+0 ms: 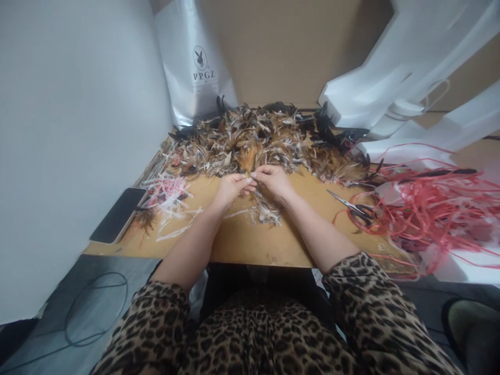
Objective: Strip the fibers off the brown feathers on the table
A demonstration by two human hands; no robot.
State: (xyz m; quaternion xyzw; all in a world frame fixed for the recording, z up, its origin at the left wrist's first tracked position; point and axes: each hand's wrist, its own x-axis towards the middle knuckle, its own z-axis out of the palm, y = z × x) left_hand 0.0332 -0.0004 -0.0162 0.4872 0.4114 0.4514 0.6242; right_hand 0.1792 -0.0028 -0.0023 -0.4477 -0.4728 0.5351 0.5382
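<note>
A small tuft of orange-brown feathers (247, 157) stands upright above my fingertips. My left hand (232, 188) pinches its base between thumb and finger. My right hand (273, 180) meets it there, thumb and forefinger pressed together at the same base; whether a strip or tie lies in that pinch is too small to tell. Behind both hands spreads a large heap of brown, black and white feathers (273, 130). Just below my hands lies a little bunch of pale feathers and white strips (267, 212) on the wooden table (250, 245).
Scissors (351, 206) lie to the right, beside a tangle of red plastic strips (433, 208). A phone (119, 214) rests at the left edge, near pink and white strips (167, 191). A silver bag (195, 67) and white bags (375, 94) stand behind; a white wall (74, 130) borders the left.
</note>
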